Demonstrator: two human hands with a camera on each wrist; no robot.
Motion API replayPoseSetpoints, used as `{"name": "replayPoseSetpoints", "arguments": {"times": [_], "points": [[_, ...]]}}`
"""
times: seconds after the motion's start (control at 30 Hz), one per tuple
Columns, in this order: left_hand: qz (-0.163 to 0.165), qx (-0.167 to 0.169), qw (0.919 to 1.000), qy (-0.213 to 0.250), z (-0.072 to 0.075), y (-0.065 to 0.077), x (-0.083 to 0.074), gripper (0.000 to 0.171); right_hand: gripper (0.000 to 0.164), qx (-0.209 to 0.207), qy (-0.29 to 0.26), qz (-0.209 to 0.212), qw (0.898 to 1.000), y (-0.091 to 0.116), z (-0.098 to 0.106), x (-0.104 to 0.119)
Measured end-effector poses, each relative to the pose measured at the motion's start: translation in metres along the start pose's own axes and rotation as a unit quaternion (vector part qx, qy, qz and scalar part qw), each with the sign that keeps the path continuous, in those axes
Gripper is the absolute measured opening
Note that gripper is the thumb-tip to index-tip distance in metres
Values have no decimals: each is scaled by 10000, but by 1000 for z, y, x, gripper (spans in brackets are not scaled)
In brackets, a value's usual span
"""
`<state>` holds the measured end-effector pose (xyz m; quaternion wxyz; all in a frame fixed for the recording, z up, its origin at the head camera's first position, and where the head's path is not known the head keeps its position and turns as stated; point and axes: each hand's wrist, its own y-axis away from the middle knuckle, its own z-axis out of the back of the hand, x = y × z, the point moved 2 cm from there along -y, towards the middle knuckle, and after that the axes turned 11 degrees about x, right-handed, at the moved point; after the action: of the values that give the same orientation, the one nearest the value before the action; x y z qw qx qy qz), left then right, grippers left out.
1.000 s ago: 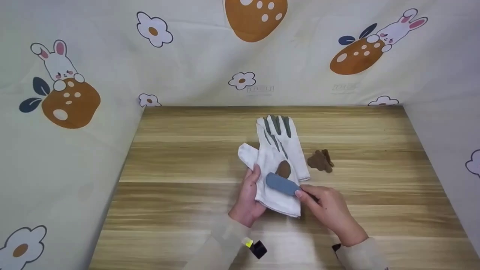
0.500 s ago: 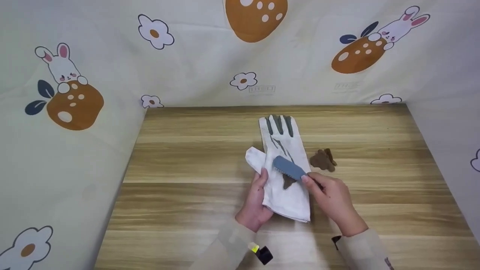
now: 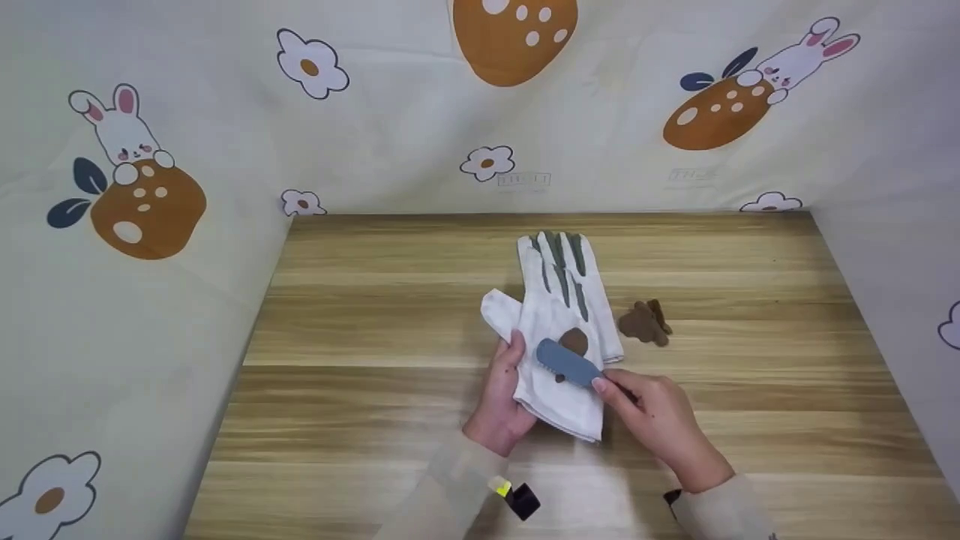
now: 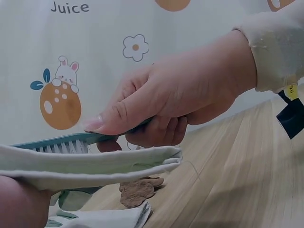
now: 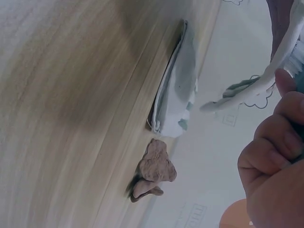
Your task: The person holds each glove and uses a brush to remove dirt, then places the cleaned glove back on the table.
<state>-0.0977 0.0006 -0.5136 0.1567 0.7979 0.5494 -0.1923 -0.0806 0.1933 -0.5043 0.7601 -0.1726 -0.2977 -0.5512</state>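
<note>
My left hand (image 3: pixel 497 401) holds a white glove (image 3: pixel 559 409) with green stripes above the table, the thumb along its left edge and the other fingers hidden beneath. On the glove is a brown patch (image 3: pixel 575 340). In my right hand (image 3: pixel 660 416) is a blue-grey brush (image 3: pixel 566 363), gripped by its handle with the thumb on top. Its white bristles (image 4: pixel 64 147) point down at the glove beside the patch; the cuff edge hides their tips in the left wrist view. Behind the raised glove, a second white glove (image 3: pixel 602 307) lies on the table.
Brown, clay-like pieces (image 3: pixel 645 322) lie right of the second glove. The wood-grain table (image 3: pixel 360 420) meets cloth walls (image 3: pixel 390 112) printed with rabbits and flowers at the back and sides. Black tags (image 3: pixel 523 501) hang at the sleeves.
The held glove went up and right half a second ago, covering most of the second glove, then came back down. The brush moved with it and has shifted from over the brown patch to below it.
</note>
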Motion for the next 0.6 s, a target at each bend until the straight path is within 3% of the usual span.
{"name": "replayPoseSetpoints", "arguments": {"times": [0.23,0.47,0.6], "points": [[-63,174,9997,160,0,1,-2,49,21,-156,11,166,9997,4,-2,2],[-36,114,9997,201,0,1,-3,51,18,-78,-135,249,9996,6,-2,2],[-65,204,9995,227,1,2,-2,51,15,-25,-506,123,9986,5,1,0]]}}
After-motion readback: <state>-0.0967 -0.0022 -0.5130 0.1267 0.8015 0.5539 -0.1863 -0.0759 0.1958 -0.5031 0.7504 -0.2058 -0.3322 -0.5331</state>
